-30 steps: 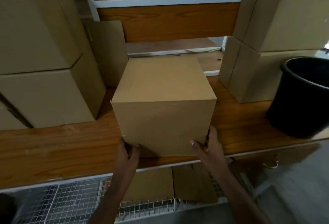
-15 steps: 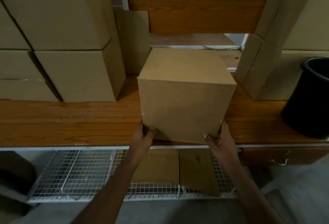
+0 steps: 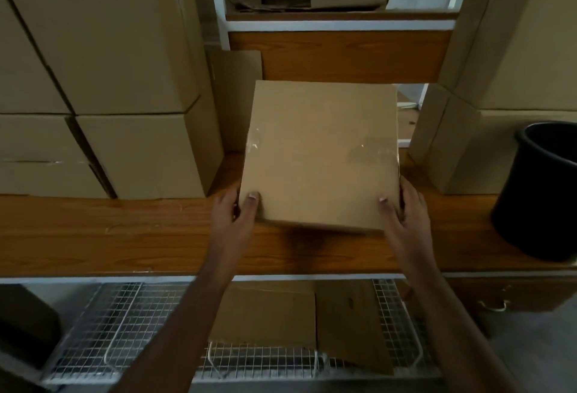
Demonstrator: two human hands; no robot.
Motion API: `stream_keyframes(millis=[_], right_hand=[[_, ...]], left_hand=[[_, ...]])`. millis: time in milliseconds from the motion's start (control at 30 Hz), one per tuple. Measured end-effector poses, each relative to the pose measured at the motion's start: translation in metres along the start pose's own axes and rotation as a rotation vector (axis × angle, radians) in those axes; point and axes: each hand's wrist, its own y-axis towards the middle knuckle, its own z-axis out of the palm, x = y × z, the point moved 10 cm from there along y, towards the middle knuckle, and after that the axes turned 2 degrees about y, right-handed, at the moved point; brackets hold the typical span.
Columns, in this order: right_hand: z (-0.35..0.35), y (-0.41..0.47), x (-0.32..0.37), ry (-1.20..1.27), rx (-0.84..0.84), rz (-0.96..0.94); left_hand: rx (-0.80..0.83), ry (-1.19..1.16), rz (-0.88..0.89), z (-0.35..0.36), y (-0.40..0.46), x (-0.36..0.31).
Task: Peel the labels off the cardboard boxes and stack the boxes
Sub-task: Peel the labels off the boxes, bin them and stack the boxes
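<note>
Plain brown cardboard, the box point(image 3: 320, 155) is tilted up over the front middle of the grained wooden worktop point(image 3: 93, 236), its flat face crossed by shiny clear tape. The left hand point(image 3: 232, 214) and right hand point(image 3: 406, 208) clamp its lower corners, thumbs on the face. Stacked boxes point(image 3: 109, 80) stand at the worktop's left, a round black bucket point(image 3: 540, 192) at its right edge.

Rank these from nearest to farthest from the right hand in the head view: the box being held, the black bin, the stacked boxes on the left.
1. The box being held: the right hand grips its lower right corner, the left hand the opposite one.
2. The black bin: on the wooden shelf, far right.
3. The stacked boxes: far left, beyond the left hand.
</note>
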Motion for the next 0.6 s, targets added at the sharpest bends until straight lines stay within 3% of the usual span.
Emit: stream_keyframes(millis=[233, 367, 600], right_hand=[[-0.007, 0.02, 0.001, 0.188, -0.015, 0.088], [0.012, 0.028, -0.016, 0.151, 0.071, 0.101], [0.044, 0.011, -0.074, 0.08, 0.242, 0.272]], left_hand=[[-0.032, -0.021, 0.0, 0.022, 0.017, -0.033], [0.064, 0.005, 0.014, 0.042, 0.031, -0.021], [0.216, -0.005, -0.126, 0.065, 0.022, 0.032]])
